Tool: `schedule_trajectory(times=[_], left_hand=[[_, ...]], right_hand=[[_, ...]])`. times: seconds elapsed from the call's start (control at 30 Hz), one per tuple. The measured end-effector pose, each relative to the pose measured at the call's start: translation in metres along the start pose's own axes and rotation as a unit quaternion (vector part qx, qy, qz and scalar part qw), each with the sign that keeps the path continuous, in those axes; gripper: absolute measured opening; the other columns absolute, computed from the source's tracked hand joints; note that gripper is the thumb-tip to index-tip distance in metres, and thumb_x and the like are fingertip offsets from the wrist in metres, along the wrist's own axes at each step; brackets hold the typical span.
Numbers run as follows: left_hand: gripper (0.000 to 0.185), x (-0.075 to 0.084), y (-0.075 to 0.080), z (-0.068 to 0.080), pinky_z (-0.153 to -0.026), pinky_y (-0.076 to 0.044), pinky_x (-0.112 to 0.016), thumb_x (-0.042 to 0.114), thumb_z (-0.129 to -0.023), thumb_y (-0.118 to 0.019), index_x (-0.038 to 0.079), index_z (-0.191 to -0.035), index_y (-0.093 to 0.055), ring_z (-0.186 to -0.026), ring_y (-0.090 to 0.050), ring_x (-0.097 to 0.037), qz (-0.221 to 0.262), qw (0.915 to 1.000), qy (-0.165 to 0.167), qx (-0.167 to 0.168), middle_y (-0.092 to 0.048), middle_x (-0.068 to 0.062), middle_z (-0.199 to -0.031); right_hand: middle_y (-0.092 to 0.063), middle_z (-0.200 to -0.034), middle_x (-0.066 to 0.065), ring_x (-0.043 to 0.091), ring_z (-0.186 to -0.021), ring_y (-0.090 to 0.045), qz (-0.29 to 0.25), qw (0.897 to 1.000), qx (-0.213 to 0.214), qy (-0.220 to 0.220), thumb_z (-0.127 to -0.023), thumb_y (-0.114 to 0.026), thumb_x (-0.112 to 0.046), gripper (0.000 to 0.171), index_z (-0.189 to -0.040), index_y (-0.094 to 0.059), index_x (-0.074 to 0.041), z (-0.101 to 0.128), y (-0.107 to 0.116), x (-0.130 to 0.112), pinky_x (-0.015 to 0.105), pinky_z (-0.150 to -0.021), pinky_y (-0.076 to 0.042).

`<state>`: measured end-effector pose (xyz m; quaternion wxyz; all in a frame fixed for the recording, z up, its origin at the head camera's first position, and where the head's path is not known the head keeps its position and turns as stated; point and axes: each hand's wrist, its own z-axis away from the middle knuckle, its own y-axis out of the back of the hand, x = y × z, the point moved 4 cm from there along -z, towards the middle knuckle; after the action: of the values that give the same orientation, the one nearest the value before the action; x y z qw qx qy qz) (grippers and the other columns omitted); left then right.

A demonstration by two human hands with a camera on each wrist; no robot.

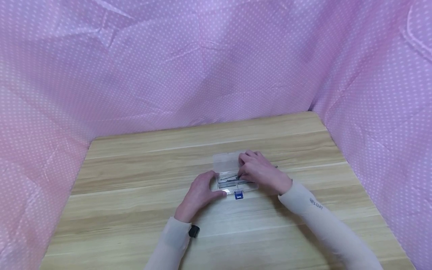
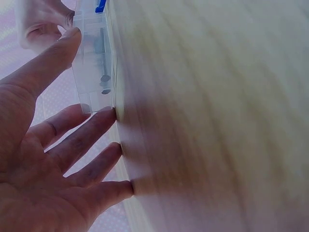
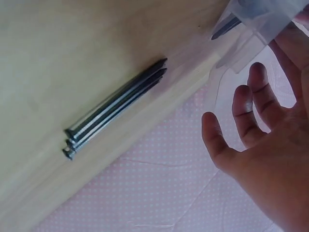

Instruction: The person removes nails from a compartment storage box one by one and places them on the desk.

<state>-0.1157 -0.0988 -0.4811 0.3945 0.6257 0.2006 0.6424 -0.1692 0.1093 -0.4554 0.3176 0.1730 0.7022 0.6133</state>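
While left hand (image 1: 199, 193) steadies the clear box (image 1: 233, 176) (lid up), right hand (image 1: 258, 168) pinches nails (image 1: 231, 180) inside; three nails (image 3: 113, 108) beside it probably go next.

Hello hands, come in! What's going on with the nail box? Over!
Left hand open, steadying clear box at its side. Right hand over the nails inside; grip hidden. Three loose nails lie on table nearby. Nothing blocking.

Clear plastic box (image 1: 227, 162), blue latch (image 1: 238, 195) at its 6 o'clock edge. Nails (image 3: 114, 107) dark grey steel, more grey ones inside the box. Table (image 1: 135, 225) pale wood grain, tan streaks. Backdrop cloth (image 1: 168, 56) pink, fine white dots. My sleeves (image 1: 324, 221) cream; black band (image 1: 194, 231) at my left wrist.
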Motion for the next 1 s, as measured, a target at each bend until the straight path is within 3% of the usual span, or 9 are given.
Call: schedule_trajectory(times=[0.2,0.47,1.0], left_hand=[[0.064,0.0009,-0.0005,0.0008,-0.107,-0.047,-0.048,0.037,-0.078,-0.092,0.007,-0.128,-0.065,-0.12,-0.06,-0.03,0.003,1.0,0.0,0.004,-0.068,-0.01,-0.126],[0.067,0.0006,-0.0022,0.0014,-0.107,-0.047,-0.048,0.036,-0.077,-0.092,0.006,-0.13,-0.064,-0.12,-0.06,-0.029,0.009,0.9999,0.004,0.005,-0.068,-0.01,-0.127],[0.068,-0.0001,-0.0028,0.0029,-0.109,-0.046,-0.05,0.037,-0.077,-0.092,0.007,-0.132,-0.064,-0.123,-0.058,-0.031,0.012,0.9998,0.018,0.002,-0.066,-0.01,-0.13]], right_hand=[[-0.048,-0.094,-0.005,0.02,-0.093,-0.043,0.018,1.0,-0.004,0.021,-0.087,-0.085,-0.027,0.009,-0.096,-0.085,-0.025,-0.0007,0.0008,-0.0009,0.04,-0.081,-0.039],[-0.053,-0.097,-0.006,0.019,-0.098,-0.047,0.021,0.999,-0.016,0.021,-0.089,-0.083,-0.022,0.007,-0.096,-0.082,-0.023,0.0005,-0.0021,-0.0013,0.043,-0.089,-0.042],[-0.063,-0.109,-0.001,0.022,-0.109,-0.053,0.007,0.999,0.011,0.047,-0.095,-0.074,-0.016,0.005,-0.098,-0.078,-0.016,0.0069,-0.0031,0.0012,0.045,-0.096,-0.044]])
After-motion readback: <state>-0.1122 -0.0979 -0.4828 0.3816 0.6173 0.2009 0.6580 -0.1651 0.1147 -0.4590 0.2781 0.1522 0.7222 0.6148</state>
